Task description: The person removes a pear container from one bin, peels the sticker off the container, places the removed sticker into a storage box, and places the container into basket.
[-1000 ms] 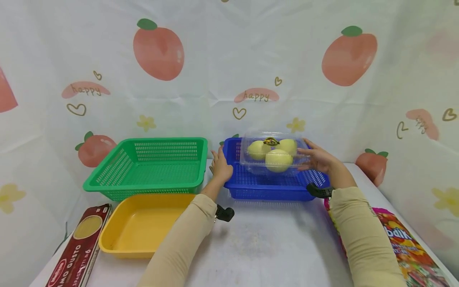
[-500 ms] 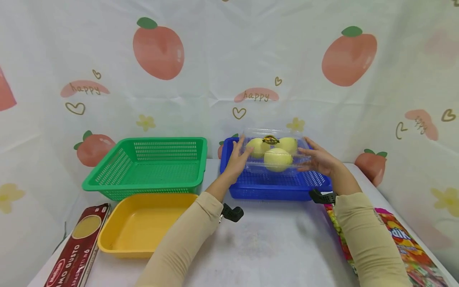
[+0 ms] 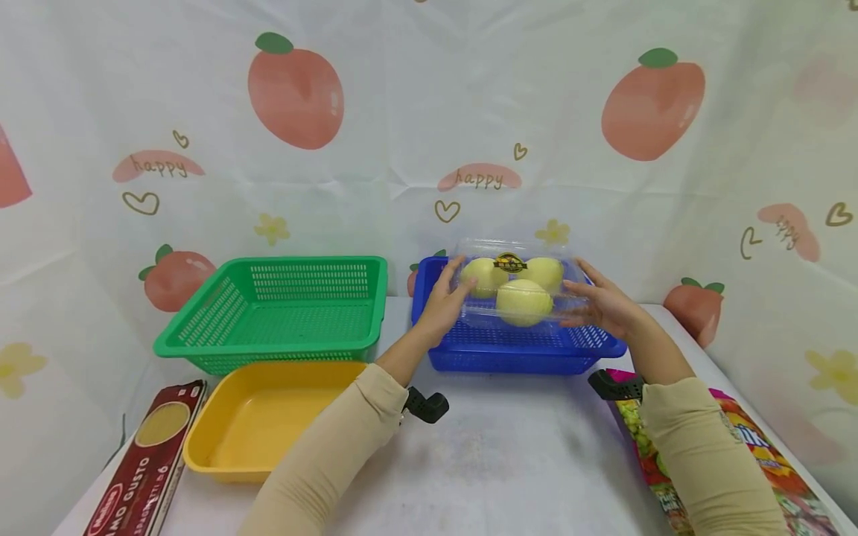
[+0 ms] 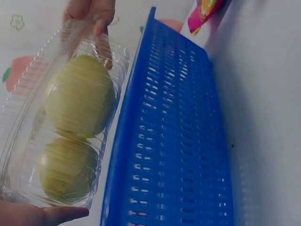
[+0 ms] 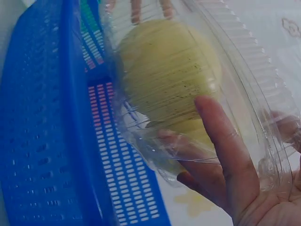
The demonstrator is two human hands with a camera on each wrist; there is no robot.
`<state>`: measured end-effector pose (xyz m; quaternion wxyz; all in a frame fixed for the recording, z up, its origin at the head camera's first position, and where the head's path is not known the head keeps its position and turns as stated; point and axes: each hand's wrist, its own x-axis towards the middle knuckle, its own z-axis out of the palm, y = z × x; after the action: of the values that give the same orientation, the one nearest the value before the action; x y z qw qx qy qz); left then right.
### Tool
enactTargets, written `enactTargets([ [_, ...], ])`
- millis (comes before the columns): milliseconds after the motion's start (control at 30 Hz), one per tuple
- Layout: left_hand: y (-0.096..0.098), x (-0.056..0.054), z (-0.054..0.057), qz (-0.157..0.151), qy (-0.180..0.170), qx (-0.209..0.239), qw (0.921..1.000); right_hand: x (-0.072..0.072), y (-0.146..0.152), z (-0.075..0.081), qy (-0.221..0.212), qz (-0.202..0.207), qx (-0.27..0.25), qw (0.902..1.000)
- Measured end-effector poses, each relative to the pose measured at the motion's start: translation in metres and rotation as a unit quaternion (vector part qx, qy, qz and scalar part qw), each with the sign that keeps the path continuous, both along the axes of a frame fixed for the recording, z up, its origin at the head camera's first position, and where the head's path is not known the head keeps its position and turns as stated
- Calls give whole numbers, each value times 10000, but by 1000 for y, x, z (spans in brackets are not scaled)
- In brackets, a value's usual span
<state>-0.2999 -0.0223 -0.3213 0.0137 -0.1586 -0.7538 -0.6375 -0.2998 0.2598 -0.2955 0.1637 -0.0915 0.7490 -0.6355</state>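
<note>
White sheet backdrop [image 3: 402, 97], softly creased, printed with red fruits, hearts, yellow flowers and "happy" lettering. Pale, smooth table [image 3: 503, 454] in front, faintly marked near its middle.

Clear plastic container [image 3: 515, 284]: boxy, glossy, thin-walled, with a ribbed flange; fine parallel ridges across the plastic show in both wrist views. Inside, three pale yellow-green fruits [image 3: 524, 304], rounded and smooth. Dark oval label [image 3: 511, 262] on the lid. Container is held above the blue basket [image 3: 509, 362], tilted, at the far right of the table; contact with the basket cannot be told.

Left hand [image 3: 440, 304] grips the left end; right hand [image 3: 611, 307] grips the right end, thumb laid along the clear wall, fingers bent around the plastic. Beige sleeves [image 3: 342, 447], cloth, wrinkled.

Blue basket: rigid plastic, slotted walls, raised smooth rim. Far left, green basket [image 3: 308, 325], rectangular, perforated, flared. Just nearer, yellow basin [image 3: 261, 417], solid-walled, rounded corners. Near left, dark red spaghetti packet [image 3: 144, 461], long, flat. Near right, glossy multicoloured bag [image 3: 640, 439], partly under the right sleeve in the head view.
</note>
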Motion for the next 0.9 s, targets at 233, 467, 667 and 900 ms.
enactTargets([
  [233, -4, 18, 7, -46, 139, -15, 9999, 24, -7, 3, 207, -115, 12, 9997],
  [467, -10, 41, 11, -74, 550, -62, 9984, 48, -15, 3, 619, -204, 364, 9972],
  [667, -16, 69, 17, -14, 638, -131, 9979, 72, -21, 2, 1012, -366, 407, 9934],
  [900, -23, 101, 17, -59, 692, -49, 9976, 102, -27, -1, 1515, -313, 382, 9872],
])
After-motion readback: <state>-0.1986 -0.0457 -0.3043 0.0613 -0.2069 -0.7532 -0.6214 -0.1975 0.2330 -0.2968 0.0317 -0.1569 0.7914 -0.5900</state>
